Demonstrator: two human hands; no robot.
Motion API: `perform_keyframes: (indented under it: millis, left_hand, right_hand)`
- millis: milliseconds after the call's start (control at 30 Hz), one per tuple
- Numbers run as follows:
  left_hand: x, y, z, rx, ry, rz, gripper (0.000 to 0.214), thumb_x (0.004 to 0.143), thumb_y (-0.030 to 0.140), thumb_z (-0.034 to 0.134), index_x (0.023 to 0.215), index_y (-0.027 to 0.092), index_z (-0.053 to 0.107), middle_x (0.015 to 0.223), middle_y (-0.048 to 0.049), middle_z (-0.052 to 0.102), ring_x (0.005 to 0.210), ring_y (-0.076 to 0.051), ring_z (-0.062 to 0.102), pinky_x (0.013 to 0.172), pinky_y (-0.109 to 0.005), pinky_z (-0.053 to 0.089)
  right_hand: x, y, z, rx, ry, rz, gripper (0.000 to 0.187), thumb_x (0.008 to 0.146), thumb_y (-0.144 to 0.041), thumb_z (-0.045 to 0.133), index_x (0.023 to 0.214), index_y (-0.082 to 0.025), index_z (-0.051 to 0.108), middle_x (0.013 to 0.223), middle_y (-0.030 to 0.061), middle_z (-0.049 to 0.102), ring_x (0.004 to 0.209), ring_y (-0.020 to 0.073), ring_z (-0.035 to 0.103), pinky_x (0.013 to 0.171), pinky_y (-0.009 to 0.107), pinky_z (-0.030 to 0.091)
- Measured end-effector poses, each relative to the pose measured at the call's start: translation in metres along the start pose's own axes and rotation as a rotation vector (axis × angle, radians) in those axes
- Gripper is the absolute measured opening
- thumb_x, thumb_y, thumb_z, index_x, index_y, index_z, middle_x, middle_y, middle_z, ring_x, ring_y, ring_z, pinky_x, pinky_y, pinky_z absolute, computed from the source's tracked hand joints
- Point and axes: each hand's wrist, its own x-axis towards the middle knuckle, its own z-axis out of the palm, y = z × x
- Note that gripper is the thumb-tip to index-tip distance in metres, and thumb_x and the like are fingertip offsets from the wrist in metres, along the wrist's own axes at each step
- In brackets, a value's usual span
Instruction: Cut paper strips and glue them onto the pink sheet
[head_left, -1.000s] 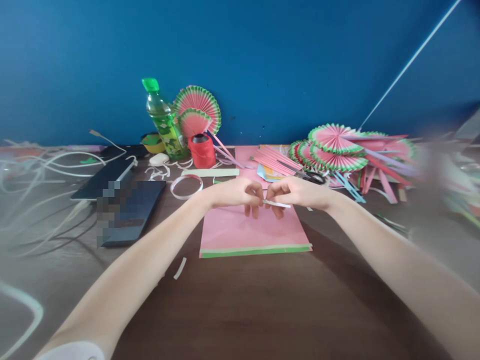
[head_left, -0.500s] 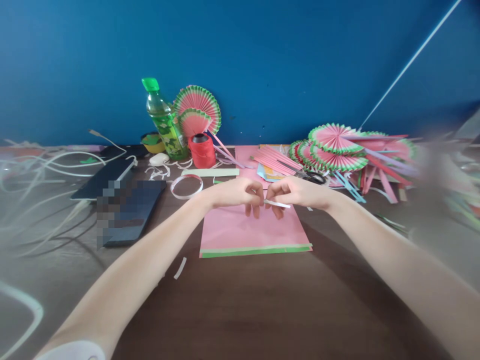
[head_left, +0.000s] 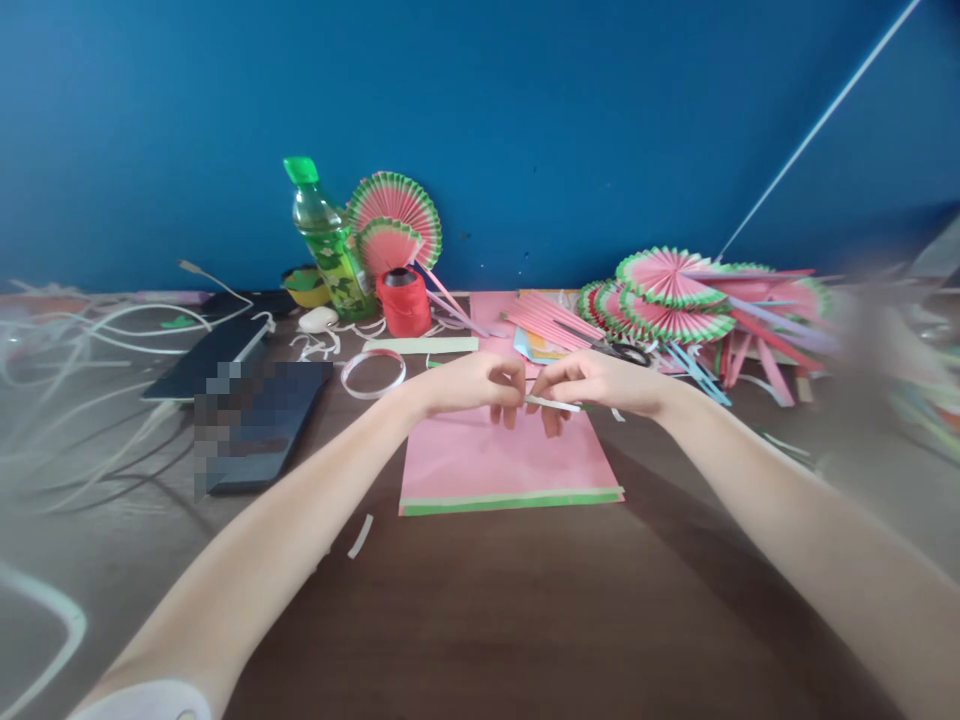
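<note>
At nine o'clock from the pink paper (head_left: 506, 455), a dark tablet (head_left: 281, 425) is lying flat, probably set aside so the arms are getting room. At ten a tape ring (head_left: 367, 394) is resting on the table (head_left: 525, 620), close enough, I'd guess, for an easy reach. At eleven a red spool (head_left: 407, 310) is standing before a round fan (head_left: 397, 205), perhaps helping to prop it. In the middle the pink paper is lying flat, its green edge (head_left: 510, 502) facing six o'clock, maybe for keeping that edge nearest the person. At one the scissors (head_left: 606, 348) are lying just behind the right hand, and at two more fans (head_left: 675, 300) are sitting heaped, seemingly stacked out of the way.

Now the hands: the left hand (head_left: 472, 388) is curling its fingers inward, tips beside the left end of a white strip (head_left: 553, 404); whether they're gripping it, I can't tell. The strip is lying at three o'clock from those tips, seemingly above the paper, its free end pointing just past three. The right hand (head_left: 596, 380) is pinching it near that left end, so the strip is running at eight o'clock from its palm. Such a light fingertip hold is probably suiting so thin a piece.
</note>
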Motion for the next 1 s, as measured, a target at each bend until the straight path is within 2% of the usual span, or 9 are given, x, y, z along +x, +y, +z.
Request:
perform_keyframes:
  millis: [400,667,833,1000]
  left_hand:
    - [-0.001,-0.001,-0.003,0.037,0.015,-0.012,0.004,0.070,0.018,0.048,0.068,0.016,0.051,0.060,0.0011,0.063,0.059,-0.010,0.057,0.062,-0.025,0.044]
    - [0.000,-0.001,-0.002,0.020,-0.002,-0.007,0.004,0.070,0.019,0.049,0.068,0.016,0.051,0.058,0.0012,0.061,0.060,-0.011,0.058,0.062,-0.025,0.044]
    - [0.000,0.001,0.000,0.046,-0.007,0.013,0.004,0.070,0.019,0.049,0.068,0.016,0.051,0.057,0.0015,0.059,0.059,-0.011,0.056,0.061,-0.025,0.043]
    - [-0.002,0.003,-0.004,0.102,0.009,0.027,0.004,0.070,0.018,0.048,0.067,0.017,0.050,0.056,0.0027,0.059,0.060,-0.011,0.055,0.063,-0.025,0.041]
  right_hand:
    - [0.000,0.004,-0.006,0.068,-0.047,-0.003,0.021,0.080,-0.025,0.046,0.078,-0.015,0.063,0.073,0.0044,0.070,0.067,0.0155,0.062,0.060,0.028,0.042]
    - [0.000,-0.001,0.001,0.010,-0.019,0.020,0.032,0.079,-0.043,0.052,0.083,-0.013,0.063,0.069,0.0064,0.070,0.066,0.0155,0.063,0.059,0.027,0.042]
    - [0.006,0.003,0.006,-0.016,-0.023,-0.012,0.029,0.078,-0.042,0.053,0.078,-0.014,0.061,0.067,0.0045,0.070,0.062,0.0139,0.063,0.058,0.026,0.042]
    - [0.003,0.002,0.000,-0.045,-0.041,0.002,0.028,0.079,-0.042,0.052,0.079,-0.014,0.061,0.068,0.0047,0.070,0.063,0.0136,0.063,0.058,0.025,0.043]
